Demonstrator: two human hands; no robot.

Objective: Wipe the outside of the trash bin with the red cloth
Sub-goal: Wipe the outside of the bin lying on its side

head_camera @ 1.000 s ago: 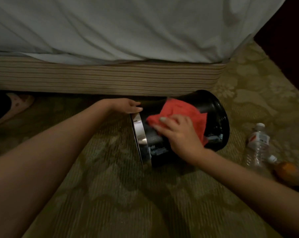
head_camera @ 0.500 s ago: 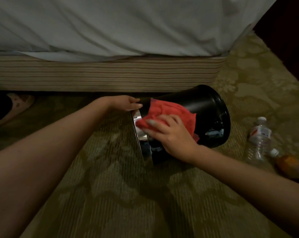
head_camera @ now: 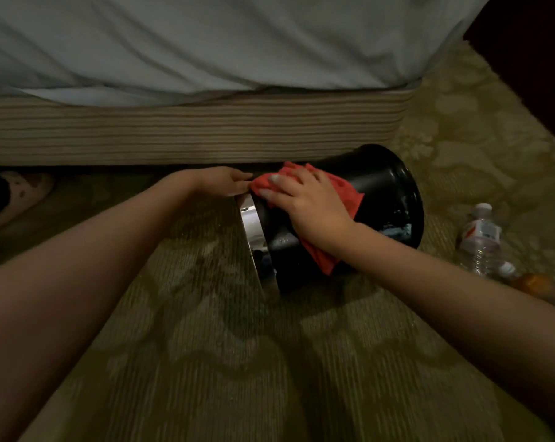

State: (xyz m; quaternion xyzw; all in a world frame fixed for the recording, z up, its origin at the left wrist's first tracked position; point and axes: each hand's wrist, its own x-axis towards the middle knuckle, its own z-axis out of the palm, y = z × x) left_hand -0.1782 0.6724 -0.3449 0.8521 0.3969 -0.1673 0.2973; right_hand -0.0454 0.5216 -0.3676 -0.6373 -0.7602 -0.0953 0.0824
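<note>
**A:** Head view first. Where's the bin (head_camera: 384,186)?

**B:** It lies on its side on the carpet (head_camera: 225,362), just in front of the bed base (head_camera: 174,132). It's black, with the chrome band (head_camera: 252,231) at its left end and the wider end to the right.

**A:** And the cloth (head_camera: 346,194)?

**B:** It's draped over the upper side of the bin, with one corner hanging down the near side.

**A:** Right hand (head_camera: 311,212)?

**B:** Flat on the cloth, fingers spread and fairly straight, pressing it against the bin. It isn't gripping.

**A:** Left hand (head_camera: 221,183)?

**B:** It's at the top of the chrome end, with the fingers out straight and the tips next to the cloth's edge. It holds nothing. I can't tell whether it touches the band.

**A:** Anything else?

**B:** A clear bottle (head_camera: 480,240) lies on the carpet to the right, apart from the bin. Beside it is something orange, too blurred to name.
</note>
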